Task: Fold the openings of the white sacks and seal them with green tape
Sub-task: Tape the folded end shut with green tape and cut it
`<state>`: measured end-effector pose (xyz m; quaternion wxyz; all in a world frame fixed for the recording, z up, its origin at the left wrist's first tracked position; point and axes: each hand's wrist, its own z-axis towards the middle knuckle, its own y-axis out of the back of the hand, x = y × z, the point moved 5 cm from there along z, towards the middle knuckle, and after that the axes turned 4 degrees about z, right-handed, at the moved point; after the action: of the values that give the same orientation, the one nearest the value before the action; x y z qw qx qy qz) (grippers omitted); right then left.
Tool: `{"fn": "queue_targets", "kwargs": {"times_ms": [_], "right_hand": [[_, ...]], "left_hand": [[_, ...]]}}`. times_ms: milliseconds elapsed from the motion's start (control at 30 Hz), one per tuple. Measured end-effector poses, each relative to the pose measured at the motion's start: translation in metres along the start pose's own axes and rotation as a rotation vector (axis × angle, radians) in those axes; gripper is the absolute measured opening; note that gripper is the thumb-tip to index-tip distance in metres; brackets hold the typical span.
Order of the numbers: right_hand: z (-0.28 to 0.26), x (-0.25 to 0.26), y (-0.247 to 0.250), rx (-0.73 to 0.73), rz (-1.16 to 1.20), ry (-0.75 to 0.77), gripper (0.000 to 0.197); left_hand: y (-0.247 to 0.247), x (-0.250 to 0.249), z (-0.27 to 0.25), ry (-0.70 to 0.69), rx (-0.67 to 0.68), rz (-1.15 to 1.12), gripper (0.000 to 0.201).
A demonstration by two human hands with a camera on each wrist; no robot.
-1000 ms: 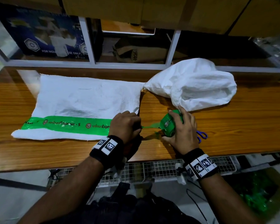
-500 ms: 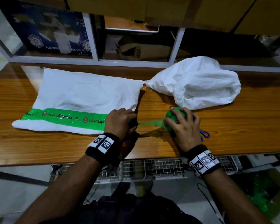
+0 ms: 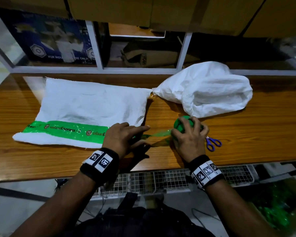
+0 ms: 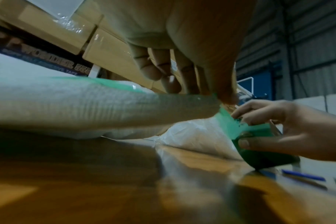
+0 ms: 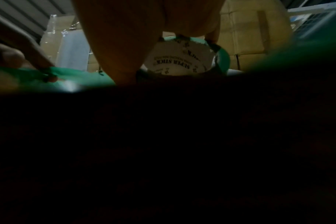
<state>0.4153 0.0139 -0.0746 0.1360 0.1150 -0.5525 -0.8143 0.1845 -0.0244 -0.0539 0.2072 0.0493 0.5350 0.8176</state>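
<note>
A flat white sack (image 3: 92, 103) lies on the left of the wooden table (image 3: 246, 134), its near folded edge covered by a strip of printed green tape (image 3: 63, 130). My left hand (image 3: 126, 134) rests on the strip's right end with fingers stretched out; the left wrist view shows its fingers (image 4: 171, 84) and thumb touching the tape. A short stretch of tape (image 3: 159, 134) runs from there to the green tape roll (image 3: 182, 124), which my right hand (image 3: 190, 135) grips from above on the table. A second white sack (image 3: 208, 93) lies bunched and untaped at the back right.
Blue-handled scissors (image 3: 213, 144) lie just right of my right hand. A white shelf frame (image 3: 99, 48) with boxes stands behind the table. A wire basket (image 3: 161, 180) hangs under the front edge, and a box of green scraps (image 3: 277, 211) sits lower right.
My left hand's fingers have straightened from a curled fist onto the tape end. My right hand has closed over the top of the roll and shifted it slightly right.
</note>
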Motion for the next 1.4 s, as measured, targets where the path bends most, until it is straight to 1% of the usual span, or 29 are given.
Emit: {"fn": "queue_targets", "kwargs": {"times_ms": [33,100,167,200,267,333,367,400,567,667,800,933,1067,1200,1267,1333,1400], "right_hand": [[0.000,0.001,-0.001,0.006,-0.025,0.015,0.025],[-0.003,0.001,-0.004,0.039,-0.073,0.042,0.024],[-0.004,-0.002,-0.006,0.069,-0.097,0.056,0.025],[-0.005,-0.003,-0.006,0.076,-0.102,0.060,0.024],[-0.005,-0.006,-0.006,0.098,-0.115,0.079,0.027],[-0.006,-0.008,-0.009,0.131,-0.136,0.116,0.034],[-0.007,-0.009,-0.010,0.150,-0.149,0.135,0.038],[-0.008,-0.010,-0.011,0.167,-0.162,0.148,0.042],[-0.009,-0.012,-0.009,0.223,-0.163,0.172,0.050],[-0.008,-0.013,-0.005,0.243,-0.146,0.167,0.055],[-0.007,-0.006,0.004,0.235,-0.135,0.205,0.070],[-0.004,-0.004,0.010,0.256,-0.124,0.228,0.065],[-0.005,-0.012,0.019,0.311,-0.111,0.232,0.072],[-0.011,-0.023,0.030,0.322,-0.078,0.193,0.088],[-0.014,-0.027,0.031,0.320,-0.052,0.179,0.093],[-0.017,-0.029,0.032,0.321,-0.010,0.165,0.099],[-0.020,-0.034,0.033,0.323,0.054,0.149,0.110]], "left_hand": [[-0.003,-0.004,0.001,-0.041,0.026,0.054,0.048],[-0.010,-0.020,0.003,-0.141,0.072,0.142,0.046],[-0.019,-0.040,0.007,-0.192,0.093,0.114,0.039],[-0.025,-0.051,0.009,-0.200,0.117,0.080,0.040],[-0.042,-0.070,0.010,-0.218,0.228,0.059,0.050],[-0.061,-0.080,0.010,-0.215,0.387,0.104,0.064],[-0.068,-0.082,0.010,-0.204,0.445,0.133,0.067],[-0.072,-0.085,0.010,-0.197,0.472,0.159,0.068],[-0.078,-0.095,0.015,-0.189,0.463,0.258,0.077],[-0.079,-0.097,0.019,-0.166,0.440,0.274,0.076],[-0.078,-0.095,0.021,-0.131,0.469,0.303,0.072],[-0.075,-0.093,0.022,-0.115,0.483,0.343,0.069],[-0.078,-0.087,0.017,-0.114,0.502,0.362,0.075],[-0.077,-0.068,0.010,0.004,0.485,0.289,0.081],[-0.075,-0.059,0.010,0.056,0.471,0.248,0.077],[-0.075,-0.054,0.013,0.068,0.441,0.204,0.065],[-0.076,-0.052,0.015,0.065,0.399,0.161,0.051]]}}
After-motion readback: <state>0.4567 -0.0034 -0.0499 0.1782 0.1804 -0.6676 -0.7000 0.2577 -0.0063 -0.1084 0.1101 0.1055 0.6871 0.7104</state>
